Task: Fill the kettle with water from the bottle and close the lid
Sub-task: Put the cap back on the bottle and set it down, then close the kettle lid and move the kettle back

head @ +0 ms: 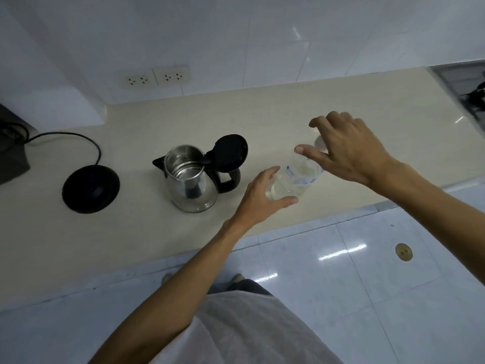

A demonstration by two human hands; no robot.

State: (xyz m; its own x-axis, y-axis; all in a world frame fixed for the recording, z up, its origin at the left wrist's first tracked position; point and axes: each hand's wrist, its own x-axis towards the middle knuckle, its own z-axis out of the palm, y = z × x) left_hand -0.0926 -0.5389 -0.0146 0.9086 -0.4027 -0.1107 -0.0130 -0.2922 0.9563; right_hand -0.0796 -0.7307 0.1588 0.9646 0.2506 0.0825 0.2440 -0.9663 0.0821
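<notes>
Beside the open kettle, the left hand grips the bottle.

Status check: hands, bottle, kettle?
Left hand gripping bottle base; right hand at cap. Kettle lid open, off base. Nothing blocking.

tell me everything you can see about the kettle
The kettle is shiny steel with a black handle, spout and hinged lid. The lid stands flipped open toward the handle, showing a bare metal inside with no visible water. It sits upright on the beige counter, off its round black base. Neither hand touches it.
</notes>
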